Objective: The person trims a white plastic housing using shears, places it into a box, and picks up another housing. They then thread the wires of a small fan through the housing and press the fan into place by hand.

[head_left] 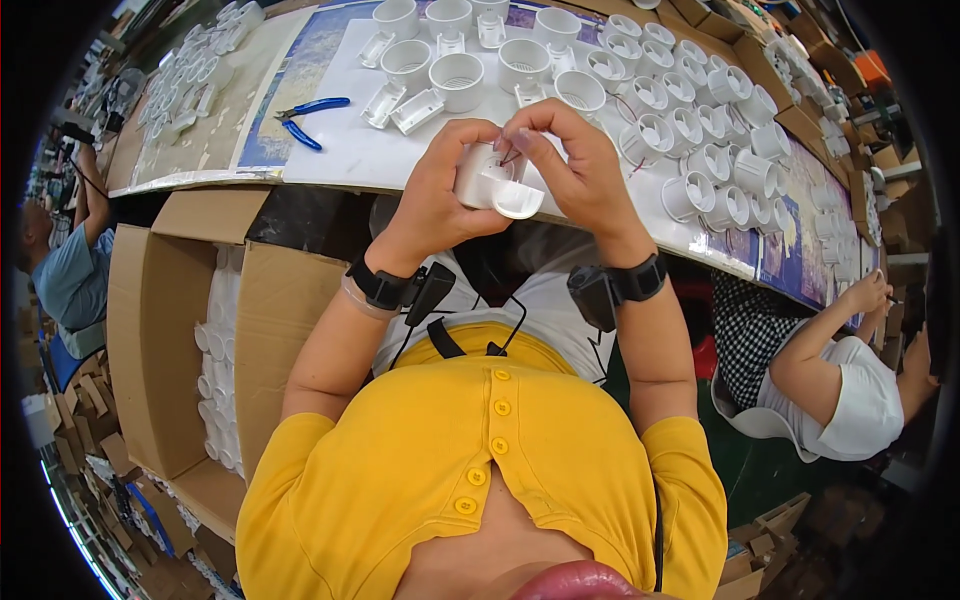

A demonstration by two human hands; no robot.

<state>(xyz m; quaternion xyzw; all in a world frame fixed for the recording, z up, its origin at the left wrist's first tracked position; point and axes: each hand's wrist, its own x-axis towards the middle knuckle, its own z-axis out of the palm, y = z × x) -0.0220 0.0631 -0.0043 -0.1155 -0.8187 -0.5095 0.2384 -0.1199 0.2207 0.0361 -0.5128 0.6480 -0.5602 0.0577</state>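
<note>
Near the table's front edge, my left hand (447, 190) is wrapped round a white plastic cup-shaped housing (481, 178) that has a rounded tab at its lower side. My right hand (570, 160) is over the same housing, thumb and forefinger pinched on a thin dark wire (508, 158) that comes out of it. The fingertips hide part of the wire. Just beyond my hands stand several round white cups (457, 82) with slotted bottoms, and small white rectangular covers (418, 111) lie beside them.
Blue-handled pliers (310, 112) lie to the left on the table. Many white housings (700, 160) with wires crowd the right side. An open cardboard box (180, 340) holding white cups stands at my left. Other people (840, 385) sit at both sides.
</note>
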